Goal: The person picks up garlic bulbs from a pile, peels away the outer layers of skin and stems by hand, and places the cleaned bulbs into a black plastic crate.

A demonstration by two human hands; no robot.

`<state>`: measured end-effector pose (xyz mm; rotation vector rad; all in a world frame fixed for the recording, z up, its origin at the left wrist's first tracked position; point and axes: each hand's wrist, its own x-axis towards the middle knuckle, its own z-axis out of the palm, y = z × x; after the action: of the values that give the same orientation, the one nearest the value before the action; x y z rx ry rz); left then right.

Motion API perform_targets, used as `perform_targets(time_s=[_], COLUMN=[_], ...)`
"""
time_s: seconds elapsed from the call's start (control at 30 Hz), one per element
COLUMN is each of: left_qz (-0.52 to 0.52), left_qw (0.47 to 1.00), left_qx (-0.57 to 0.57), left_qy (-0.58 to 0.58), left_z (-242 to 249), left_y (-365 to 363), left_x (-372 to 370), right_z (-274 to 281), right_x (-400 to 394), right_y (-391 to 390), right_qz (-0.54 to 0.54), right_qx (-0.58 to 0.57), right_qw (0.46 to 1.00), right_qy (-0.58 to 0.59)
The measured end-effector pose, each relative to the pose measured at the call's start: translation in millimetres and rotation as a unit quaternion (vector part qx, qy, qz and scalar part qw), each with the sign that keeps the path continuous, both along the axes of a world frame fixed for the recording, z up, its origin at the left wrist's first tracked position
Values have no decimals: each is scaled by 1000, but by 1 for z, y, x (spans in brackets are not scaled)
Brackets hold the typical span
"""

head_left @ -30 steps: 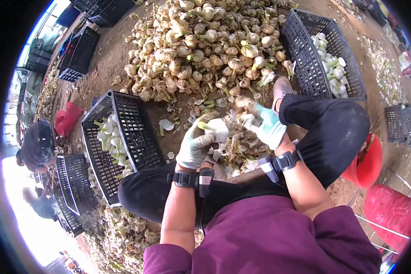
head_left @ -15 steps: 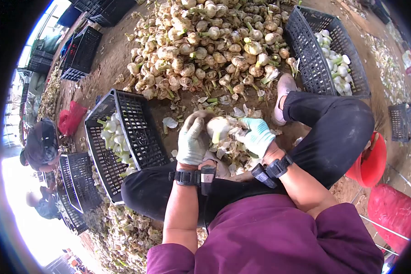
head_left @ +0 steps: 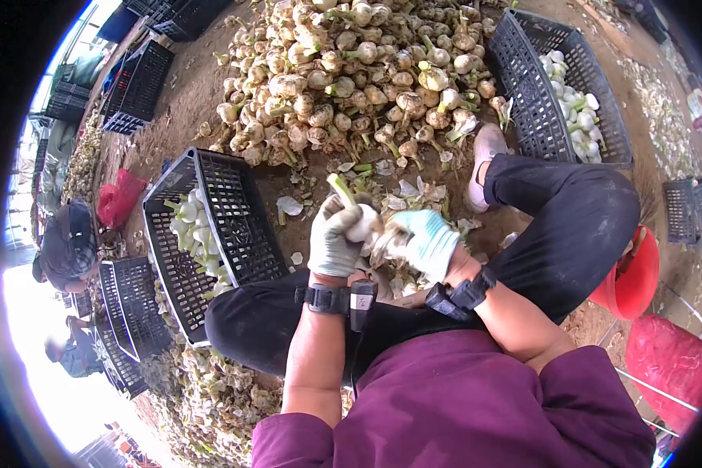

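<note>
In a pale work glove, my left hand [head_left: 332, 240] is closed around a garlic bulb [head_left: 363, 225], whose cut green stem points up and away from me. The bulb's top side looks white and smooth. My right hand [head_left: 429, 240], gloved too, has its fingers pinched on loose, dirty garlic skin [head_left: 387, 240] at the bulb's right side. Below both hands, torn skins litter the ground between my legs. Beyond them rises a large heap of unpeeled garlic [head_left: 343, 86] with soil on its bulbs.
A black crate [head_left: 238, 226] at my left and another crate [head_left: 522, 93] at the far right hold white, peeled bulbs. A red bucket [head_left: 628, 281] and a red mesh sack [head_left: 671, 366] stand behind my right knee. Another person [head_left: 69, 246] sits at far left.
The bulb has turned in my left hand, so its stem now points up. Its visible side is whiter. My right hand has moved slightly left, with skin in its fingers.
</note>
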<state>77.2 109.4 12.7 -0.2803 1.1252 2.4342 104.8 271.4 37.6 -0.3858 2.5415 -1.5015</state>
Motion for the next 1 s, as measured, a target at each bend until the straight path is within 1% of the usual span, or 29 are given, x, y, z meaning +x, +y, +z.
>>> perform_targets(time_s=[0.03,0.07,0.1,0.13,0.2,0.27,0.3,0.33,0.37,0.4,0.43,0.47,0.5,0.53,0.57,0.6,0.63,0.67,0.7,0.77,0.8,0.87,0.93,1.0], left_qz=[54,68,70,72,88,104,105,106,104,103,72,41,41,38,34,34,43,51,35,33,32,34,33,14], left_qw=[997,996,993,987,987,986,986,986,986,986,986,984,984,986,987,987,990,992,992,992,991,994,996,997], left_qx=[49,54,98,142,135,133,133,131,132,131,151,171,170,163,155,156,135,113,123,124,126,106,87,76], left_qy=[-3,-3,1,6,4,0,-5,-10,-8,-9,-11,-13,-13,-13,-13,-14,-5,3,-2,-13,-23,-18,-13,26], left_z=[3,8,11,12,6,4,8,11,9,8,8,8,8,9,10,7,4,3,4,2,1,6,6,2], left_y=[0,-5,-4,-3,-6,-3,0,1,0,-2,-4,-5,-4,-3,-1,1,4,6,5,4,4,7,8,7], left_x=[0,2,2,2,1,1,0,0,0,0,0,-1,-1,-1,-1,1,2,3,4,4,4,3,3,3], right_z=[-24,-32,-50,-86,-99,-69,-53,-41,-31,-19,2,-1,-6,-9,-6,-19,2,22,20,15,16,19,17,16], right_x=[-5,-8,-11,-13,-12,-9,-10,-9,-9,-9,-7,-6,-6,-5,-1,-8,-6,-4,-2,0,1,3,4,4], right_y=[6,14,26,36,36,26,21,18,17,15,12,12,12,11,5,5,1,-4,-6,-7,-7,-5,-3,0], right_qz=[-59,-139,-169,-151,-136,-165,-162,-162,-140,-117,-113,-113,-54,7,0,47,6,-34,-35,-83,-82,-108,-107,-106], right_qx=[4,-62,-14,48,163,121,53,52,-56,-164,-218,-218,-109,3,-144,-42,-49,-55,-55,-147,-146,-192,-181,-158], right_qw=[992,971,968,958,958,979,985,985,988,977,962,962,993,991,984,971,991,998,998,986,986,973,976,981], right_qy=[-116,-187,-187,-238,-194,-18,13,13,-27,-65,-121,-121,7,135,109,231,125,17,17,-10,-10,-66,-60,-44])
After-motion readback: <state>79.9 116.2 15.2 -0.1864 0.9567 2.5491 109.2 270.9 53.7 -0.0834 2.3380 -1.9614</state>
